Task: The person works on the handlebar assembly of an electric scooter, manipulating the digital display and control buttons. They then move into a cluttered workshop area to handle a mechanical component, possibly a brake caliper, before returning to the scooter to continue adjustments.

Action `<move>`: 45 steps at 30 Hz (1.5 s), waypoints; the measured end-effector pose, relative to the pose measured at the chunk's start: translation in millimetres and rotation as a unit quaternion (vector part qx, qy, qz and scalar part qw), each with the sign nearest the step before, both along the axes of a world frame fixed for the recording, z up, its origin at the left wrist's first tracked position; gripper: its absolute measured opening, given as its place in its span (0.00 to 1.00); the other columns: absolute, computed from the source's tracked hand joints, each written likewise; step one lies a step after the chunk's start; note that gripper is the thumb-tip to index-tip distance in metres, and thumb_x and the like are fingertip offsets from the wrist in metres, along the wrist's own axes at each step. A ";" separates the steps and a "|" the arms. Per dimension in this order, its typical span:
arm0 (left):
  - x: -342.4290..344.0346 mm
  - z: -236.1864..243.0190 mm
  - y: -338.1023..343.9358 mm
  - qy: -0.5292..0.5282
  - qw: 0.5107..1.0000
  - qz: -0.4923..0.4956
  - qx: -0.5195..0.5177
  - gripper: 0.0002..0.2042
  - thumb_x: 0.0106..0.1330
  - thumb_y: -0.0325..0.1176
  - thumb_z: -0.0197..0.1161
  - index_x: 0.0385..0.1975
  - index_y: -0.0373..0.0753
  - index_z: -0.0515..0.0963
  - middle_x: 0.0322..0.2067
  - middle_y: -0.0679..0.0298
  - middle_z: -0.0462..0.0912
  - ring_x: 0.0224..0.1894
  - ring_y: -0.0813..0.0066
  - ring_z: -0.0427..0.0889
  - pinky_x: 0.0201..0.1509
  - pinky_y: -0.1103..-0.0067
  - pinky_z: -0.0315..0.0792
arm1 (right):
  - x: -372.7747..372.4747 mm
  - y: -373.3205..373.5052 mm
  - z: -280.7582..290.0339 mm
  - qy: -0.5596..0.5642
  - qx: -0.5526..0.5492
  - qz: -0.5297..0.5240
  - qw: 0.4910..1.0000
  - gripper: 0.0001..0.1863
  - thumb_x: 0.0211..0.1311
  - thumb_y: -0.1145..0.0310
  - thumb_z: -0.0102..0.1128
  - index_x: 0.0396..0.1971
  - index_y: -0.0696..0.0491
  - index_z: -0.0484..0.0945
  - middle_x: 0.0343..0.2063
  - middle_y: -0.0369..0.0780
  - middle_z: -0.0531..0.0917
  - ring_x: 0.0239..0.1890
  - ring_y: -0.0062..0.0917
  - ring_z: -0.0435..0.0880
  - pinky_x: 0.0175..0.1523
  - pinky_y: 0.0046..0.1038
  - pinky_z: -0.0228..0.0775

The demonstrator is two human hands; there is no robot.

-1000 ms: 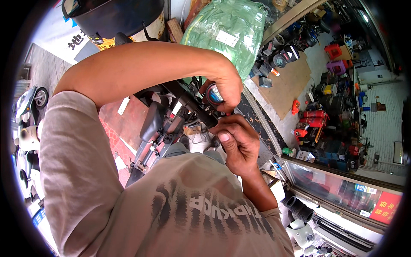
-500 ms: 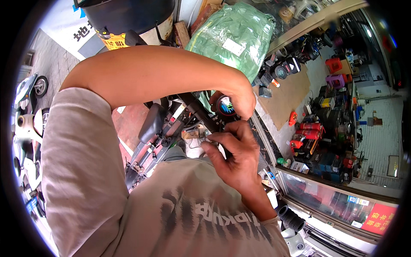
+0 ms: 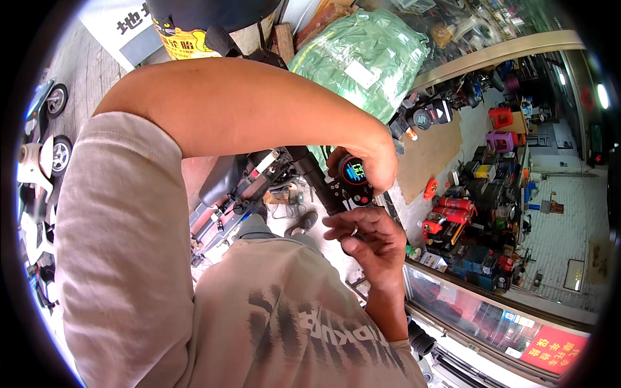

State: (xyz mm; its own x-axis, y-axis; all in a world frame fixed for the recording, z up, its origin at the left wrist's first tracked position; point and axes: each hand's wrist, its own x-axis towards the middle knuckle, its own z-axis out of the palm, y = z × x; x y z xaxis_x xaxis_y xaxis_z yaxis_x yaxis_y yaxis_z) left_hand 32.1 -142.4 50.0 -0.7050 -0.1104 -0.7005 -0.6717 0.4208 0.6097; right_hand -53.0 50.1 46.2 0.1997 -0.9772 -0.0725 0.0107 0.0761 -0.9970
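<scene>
My left arm reaches across from the left. My left hand [image 3: 378,165] is closed around the round display [image 3: 354,170], which has a lit screen; part of its grip is hidden behind the wrist. The display sits by a black handlebar [image 3: 312,171] with a small button control [image 3: 363,199] below it. Just below this control is my right hand [image 3: 372,242], its palm partly turned up and its fingers apart. A small shiny metal piece or ring shows against the fingers; I cannot tell which.
A scooter seat and frame [image 3: 223,187] stand below my left arm. Beyond the handlebar lies a green wrapped bundle [image 3: 362,58]. A glass display case [image 3: 466,307] runs along the right, with red fire extinguishers [image 3: 453,210] and boxes behind it. Parked scooters [image 3: 39,165] line the far left.
My right hand has opened from a pinch and moved down, staying by the handlebar. The display now faces the view more fully, in my left hand. The whole view has shifted slightly.
</scene>
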 end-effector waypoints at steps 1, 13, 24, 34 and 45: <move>0.4 -3.2 2.0 0.009 1.000 0.014 -0.004 0.16 0.75 0.38 0.53 0.57 0.37 0.75 0.45 0.50 0.82 0.34 0.54 0.86 0.32 0.59 0.86 | -1.0 0.6 -0.7 0.072 -0.034 -0.001 0.997 0.11 0.67 0.71 0.69 0.41 0.63 0.82 0.42 0.49 0.88 0.40 0.28 0.89 0.46 0.29 0.81; 7.7 -6.6 1.0 0.027 0.999 0.020 -0.004 0.16 0.72 0.36 0.52 0.53 0.33 0.78 0.43 0.49 0.83 0.33 0.54 0.87 0.34 0.60 0.86 | 14.2 -12.1 9.6 0.021 0.053 0.020 0.998 0.20 0.73 0.59 0.62 0.43 0.65 0.81 0.35 0.48 0.88 0.38 0.29 0.90 0.41 0.26 0.81; 19.1 8.7 0.1 0.015 0.999 -0.035 0.004 0.14 0.70 0.35 0.54 0.46 0.32 0.81 0.39 0.49 0.85 0.33 0.55 0.87 0.36 0.61 0.85 | 0.3 -13.9 3.7 0.136 0.042 0.033 0.989 0.09 0.67 0.73 0.67 0.39 0.62 0.79 0.34 0.46 0.89 0.34 0.26 0.88 0.41 0.25 0.80; 8.6 1.8 0.9 0.018 1.000 -0.025 -0.005 0.15 0.72 0.34 0.53 0.47 0.29 0.79 0.39 0.46 0.84 0.33 0.51 0.88 0.34 0.58 0.86 | 7.2 -13.4 7.2 0.226 -0.067 0.019 0.972 0.09 0.68 0.70 0.67 0.32 0.61 0.82 0.26 0.39 0.88 0.28 0.19 0.84 0.36 0.22 0.76; 10.2 5.7 1.8 0.010 0.999 -0.040 -0.001 0.16 0.72 0.34 0.53 0.48 0.27 0.77 0.39 0.43 0.83 0.33 0.48 0.88 0.33 0.57 0.87 | 2.1 -13.9 -0.4 0.198 -0.080 0.040 0.976 0.07 0.72 0.75 0.64 0.32 0.60 0.79 0.25 0.39 0.87 0.25 0.16 0.84 0.31 0.22 0.76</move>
